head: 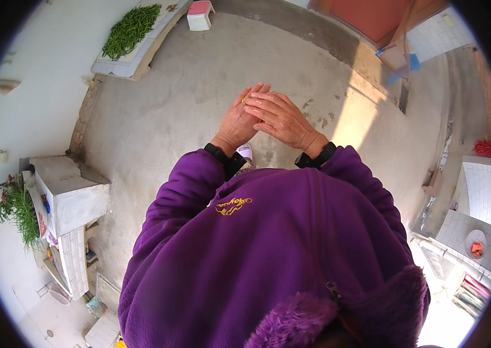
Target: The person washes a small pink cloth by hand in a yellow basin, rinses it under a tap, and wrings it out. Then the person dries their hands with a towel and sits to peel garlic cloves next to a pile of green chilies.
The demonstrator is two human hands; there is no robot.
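My left hand (237,119) is raised in front of my body, fingers pointing away from me, with a ring on one finger. Across its fingers and back lies my right hand (282,117), palm down, its fingers stretched over the left ones. The skin of both looks wet or shiny. No object shows in either hand; the palms are hidden. Dark bands circle both wrists below the cuffs of a purple fleece jacket (271,243). A light-coloured shoe (244,151) shows beneath the hands on the concrete floor (175,104).
Green peppers (132,31) lie on a tiled ledge (117,69) at upper left, near a pink-topped stool (200,15). A concrete block (82,200) and potted plant (21,217) stand at left. At right are a tiled counter (484,191) and a bowl (482,238) with red things.
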